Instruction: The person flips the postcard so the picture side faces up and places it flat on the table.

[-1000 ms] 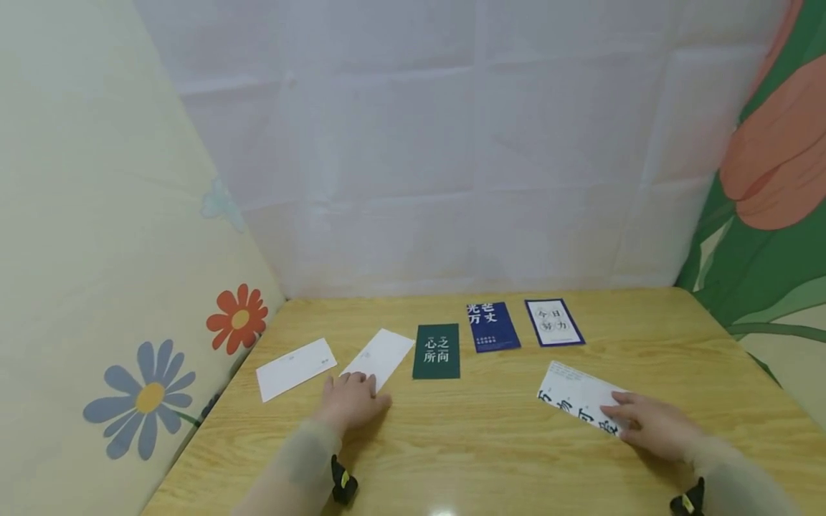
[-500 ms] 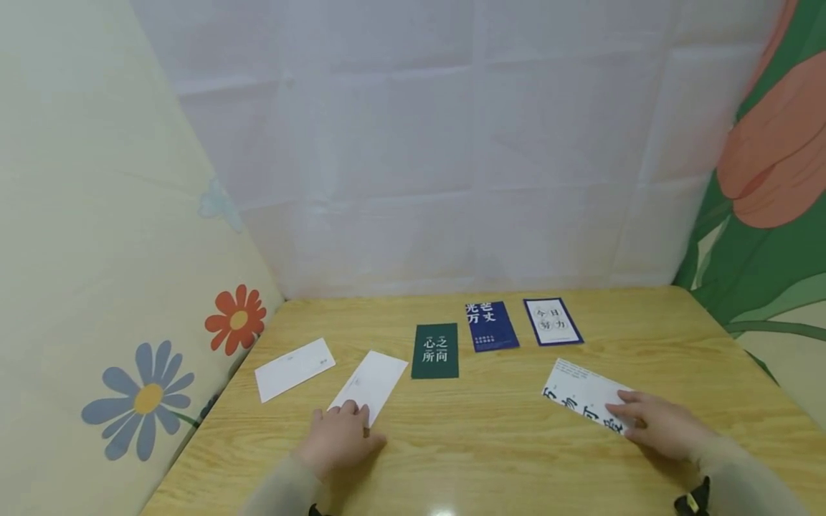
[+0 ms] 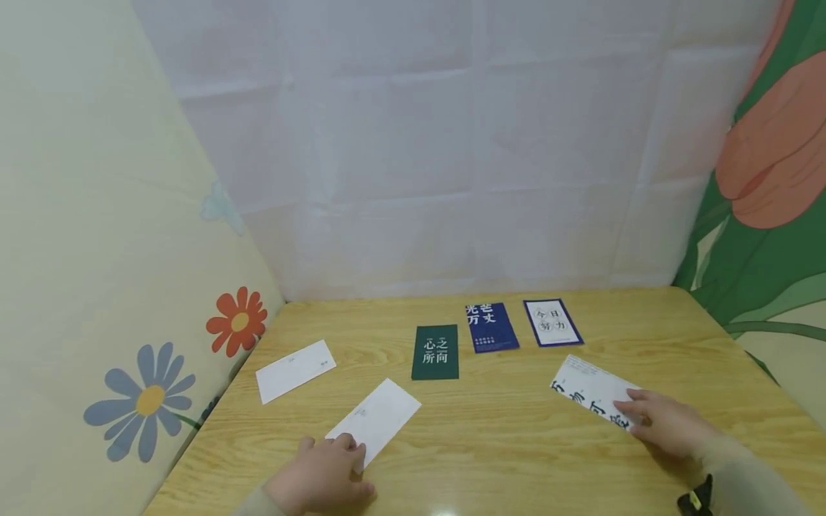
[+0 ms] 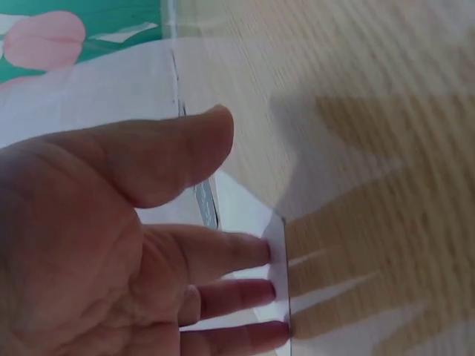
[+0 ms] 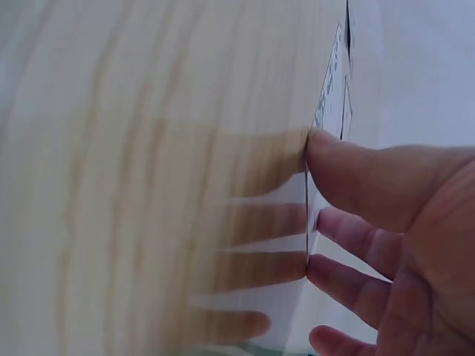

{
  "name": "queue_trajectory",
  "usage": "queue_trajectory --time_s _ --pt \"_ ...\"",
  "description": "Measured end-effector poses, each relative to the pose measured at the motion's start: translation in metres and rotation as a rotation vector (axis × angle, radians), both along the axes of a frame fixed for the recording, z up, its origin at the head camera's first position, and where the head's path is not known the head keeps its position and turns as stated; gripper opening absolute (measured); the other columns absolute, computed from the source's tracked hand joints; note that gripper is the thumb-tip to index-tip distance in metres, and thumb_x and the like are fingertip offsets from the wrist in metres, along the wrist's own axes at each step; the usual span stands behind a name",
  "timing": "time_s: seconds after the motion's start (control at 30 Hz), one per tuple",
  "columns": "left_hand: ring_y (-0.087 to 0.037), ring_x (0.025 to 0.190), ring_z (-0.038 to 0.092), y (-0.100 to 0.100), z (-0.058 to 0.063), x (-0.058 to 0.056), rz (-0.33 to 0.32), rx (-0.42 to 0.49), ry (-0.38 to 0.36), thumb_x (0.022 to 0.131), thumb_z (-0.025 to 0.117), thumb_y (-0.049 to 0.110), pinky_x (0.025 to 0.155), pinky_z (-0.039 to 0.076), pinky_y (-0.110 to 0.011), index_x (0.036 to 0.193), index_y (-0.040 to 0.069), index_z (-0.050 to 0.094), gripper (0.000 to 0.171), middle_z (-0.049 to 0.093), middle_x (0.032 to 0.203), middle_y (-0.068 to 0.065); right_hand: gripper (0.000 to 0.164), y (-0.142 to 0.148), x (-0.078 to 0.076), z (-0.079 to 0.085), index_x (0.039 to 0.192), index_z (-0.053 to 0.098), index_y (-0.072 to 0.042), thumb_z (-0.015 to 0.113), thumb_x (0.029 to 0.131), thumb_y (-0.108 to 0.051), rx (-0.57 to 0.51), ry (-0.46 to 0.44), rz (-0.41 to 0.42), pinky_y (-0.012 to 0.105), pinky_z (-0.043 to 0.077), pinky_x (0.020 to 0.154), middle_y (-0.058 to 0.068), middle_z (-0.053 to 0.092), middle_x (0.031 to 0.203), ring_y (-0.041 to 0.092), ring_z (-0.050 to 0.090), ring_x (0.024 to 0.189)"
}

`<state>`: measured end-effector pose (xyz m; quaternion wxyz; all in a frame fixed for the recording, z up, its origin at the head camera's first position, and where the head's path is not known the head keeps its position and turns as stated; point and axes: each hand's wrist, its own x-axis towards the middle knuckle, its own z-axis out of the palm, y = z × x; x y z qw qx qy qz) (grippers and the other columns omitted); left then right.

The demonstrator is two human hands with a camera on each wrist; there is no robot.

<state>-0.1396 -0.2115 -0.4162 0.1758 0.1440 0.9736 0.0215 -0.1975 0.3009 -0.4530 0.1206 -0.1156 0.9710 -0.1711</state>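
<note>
Left grip [image 3: 321,473], released, touches a white card [image 3: 383,417]; right grip [image 3: 667,423], released, a lettered card [image 3: 590,389]; green card [image 3: 435,352], blue card [image 3: 492,327] and bordered card [image 3: 553,322] lie beyond.

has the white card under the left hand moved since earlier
Yes, toward the near side: earlier the white card reached about level with the far edge of the green card, now only its near edge.
</note>
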Motion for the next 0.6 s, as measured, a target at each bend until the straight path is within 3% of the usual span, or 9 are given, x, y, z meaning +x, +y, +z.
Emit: queue_trajectory --time_s 0.17,0.33,0.6 --pt "-0.022 0.105 0.054 0.003 0.002 0.004 -0.073 0.014 -0.099 0.082 0.066 0.056 0.093 0.032 -0.059 0.125 0.018 0.064 0.057 0.058 0.121 -0.001 0.047 0.003 -0.003 0.001 0.132 0.059 -0.01 0.066 0.09 -0.03 0.018 -0.025 -0.032 0.071 0.029 0.094 0.03 0.041 0.141 0.056 0.034 0.125" --pt "-0.017 0.118 0.051 0.009 0.0 0.007 -0.197 0.01 -0.096 0.085 0.062 0.056 0.099 0.032 -0.059 0.131 0.027 0.06 0.055 0.056 0.13 0.006 0.046 0.004 -0.004 0.0 0.132 0.059 -0.01 0.065 0.091 -0.03 0.058 -0.01 -0.038 0.07 0.031 0.093 0.032 0.041 0.139 0.056 0.037 0.123" --pt "-0.014 0.13 0.043 0.022 -0.005 0.001 -0.338 0.113 -0.101 0.089 0.059 0.054 0.104 0.029 -0.06 0.137 0.026 0.054 0.056 0.049 0.141 0.008 0.048 0.006 -0.008 0.0 0.131 0.058 -0.005 0.063 0.092 -0.033 0.151 -0.015 -0.069 0.07 0.034 0.09 0.036 0.044 0.132 0.058 0.041 0.118"
